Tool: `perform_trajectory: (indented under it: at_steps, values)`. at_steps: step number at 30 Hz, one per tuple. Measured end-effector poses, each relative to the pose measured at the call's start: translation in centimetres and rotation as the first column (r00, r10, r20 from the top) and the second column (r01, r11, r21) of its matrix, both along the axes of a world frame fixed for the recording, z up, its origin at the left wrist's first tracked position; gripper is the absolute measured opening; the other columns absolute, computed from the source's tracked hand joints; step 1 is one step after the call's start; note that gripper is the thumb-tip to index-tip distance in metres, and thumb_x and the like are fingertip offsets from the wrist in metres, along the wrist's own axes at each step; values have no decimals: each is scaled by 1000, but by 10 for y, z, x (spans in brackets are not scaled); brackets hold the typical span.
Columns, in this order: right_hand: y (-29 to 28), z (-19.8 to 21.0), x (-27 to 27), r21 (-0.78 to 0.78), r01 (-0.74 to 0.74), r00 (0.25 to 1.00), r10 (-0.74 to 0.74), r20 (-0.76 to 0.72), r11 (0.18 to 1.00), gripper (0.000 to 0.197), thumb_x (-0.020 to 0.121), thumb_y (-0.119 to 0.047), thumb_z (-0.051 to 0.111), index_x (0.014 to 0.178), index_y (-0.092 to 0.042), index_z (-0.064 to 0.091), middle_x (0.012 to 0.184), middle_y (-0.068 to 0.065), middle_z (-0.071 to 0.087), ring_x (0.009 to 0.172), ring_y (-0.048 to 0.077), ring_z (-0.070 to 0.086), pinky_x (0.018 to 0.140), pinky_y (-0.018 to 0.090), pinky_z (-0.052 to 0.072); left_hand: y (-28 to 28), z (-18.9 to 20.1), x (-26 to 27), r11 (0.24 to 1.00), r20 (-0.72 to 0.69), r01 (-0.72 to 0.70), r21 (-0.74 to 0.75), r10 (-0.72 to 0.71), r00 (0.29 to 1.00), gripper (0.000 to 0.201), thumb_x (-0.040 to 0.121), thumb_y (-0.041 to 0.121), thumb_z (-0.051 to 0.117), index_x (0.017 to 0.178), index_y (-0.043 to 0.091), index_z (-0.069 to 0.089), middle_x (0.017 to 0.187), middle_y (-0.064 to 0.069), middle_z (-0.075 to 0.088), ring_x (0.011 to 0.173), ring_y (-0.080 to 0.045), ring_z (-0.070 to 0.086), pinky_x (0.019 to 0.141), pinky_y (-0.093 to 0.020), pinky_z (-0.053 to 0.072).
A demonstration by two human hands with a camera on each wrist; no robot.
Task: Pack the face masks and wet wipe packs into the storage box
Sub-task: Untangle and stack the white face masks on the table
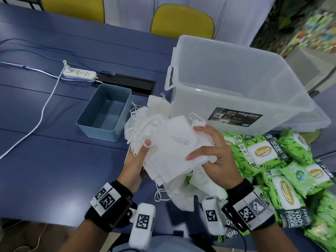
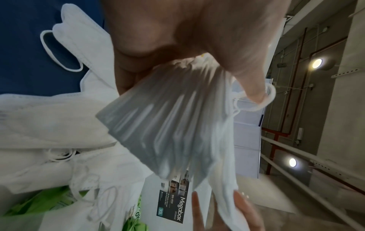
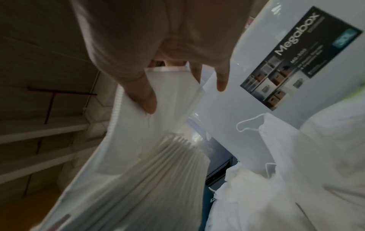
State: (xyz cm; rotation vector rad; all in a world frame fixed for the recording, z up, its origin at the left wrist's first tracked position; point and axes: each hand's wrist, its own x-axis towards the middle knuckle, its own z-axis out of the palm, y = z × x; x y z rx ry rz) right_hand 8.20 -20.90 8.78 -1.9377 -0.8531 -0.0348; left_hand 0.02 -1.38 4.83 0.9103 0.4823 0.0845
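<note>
Table (image 1: 54,170): dark blue, carries all below
Small bin (image 1: 105,113): blue-grey, open top
Power strip (image 1: 80,73): white, beyond the bin, white cord plugged in
Cable hatch (image 1: 127,84): black slot just beyond the bin
Chairs (image 1: 181,20): 2, yellow, far side of table

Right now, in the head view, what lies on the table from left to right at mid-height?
White cable → blue bin → stack of face masks, held in both hands → green wet wipe packs.
</note>
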Motion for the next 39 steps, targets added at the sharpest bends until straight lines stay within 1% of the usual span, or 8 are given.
perform_trajectory:
  at_steps: [6, 9, 12, 17, 25, 28, 32, 39]
  values:
    - [-13, 5, 9, -51, 32, 998, -29, 61, 998, 46, 73, 2, 59, 99, -34, 72, 119, -9, 63, 123, 17, 49, 106, 32, 36, -2, -6, 0, 999, 7, -22, -35, 22, 1000, 72, 66, 24, 77, 133, 14, 52, 123, -6, 66, 110, -22, 65, 86, -37, 56]
    - [-23, 17, 18, 275, 352, 915, -266, -303, 895, 31, 80, -5, 70, 94, -33, 74, 94, -14, 73, 92, 5, 67, 81, 24, 53, 1, -10, 2, 997, -6, -68, -33, 68, 998, 71, 66, 29, 76, 132, 18, 54, 120, -4, 68, 108, -21, 66, 79, -36, 59]
    - [-13, 22, 17, 470, 477, 753, -70, -654, 743, 39, 68, -27, 71, 104, -14, 63, 90, 0, 75, 82, 14, 70, 69, 29, 58, 2, -15, 6, 995, -20, -101, 14, 102, 995, 84, 55, 39, 79, 133, 21, 52, 120, 0, 68, 107, -19, 66, 74, -33, 59]
    - [17, 14, 3, 371, 478, 738, -135, -662, 796, 39, 75, -16, 70, 108, -12, 51, 74, 3, 74, 62, 12, 67, 53, 25, 54, -9, -17, 11, 996, -27, -85, 0, 85, 996, 86, 55, 42, 79, 134, 21, 51, 123, -3, 66, 110, -21, 65, 76, -34, 58]
    - [47, -19, -14, 125, 522, 760, -393, -518, 844, 37, 77, -27, 77, 103, -29, 50, 103, 4, 56, 82, 11, 54, 70, 24, 47, -26, -11, 15, 999, 62, -47, 5, 46, 997, 93, 58, 45, 72, 141, 15, 42, 131, -9, 60, 114, -22, 62, 77, -28, 58]
    - [46, -25, -11, 132, 495, 629, -250, -736, 859, 68, 75, -27, 79, 131, -28, 40, 119, -8, 51, 104, 1, 54, 80, 13, 47, -25, -9, 11, 996, 91, -27, 80, 19, 996, 110, 43, 45, 85, 136, 3, 43, 114, -25, 64, 96, -34, 65, 59, -17, 53]
    - [48, -37, -10, 285, 379, 432, 104, -896, 881, 77, 66, -30, 81, 133, -14, 47, 122, 8, 65, 110, 24, 64, 96, 43, 50, -16, -14, 2, 994, 103, 62, 94, -72, 992, 105, 23, 65, 88, 110, 16, 56, 85, 10, 75, 79, -3, 70, 61, -18, 54]
    - [62, -58, -14, 96, 140, 812, -59, -580, 985, 64, 63, -28, 83, 116, -28, 48, 113, -10, 61, 104, 5, 60, 87, 20, 49, 44, -21, -33, 999, 117, 46, 10, -47, 992, 119, 23, 45, 94, 131, 30, 45, 108, 9, 66, 86, -11, 65, 66, -23, 54]
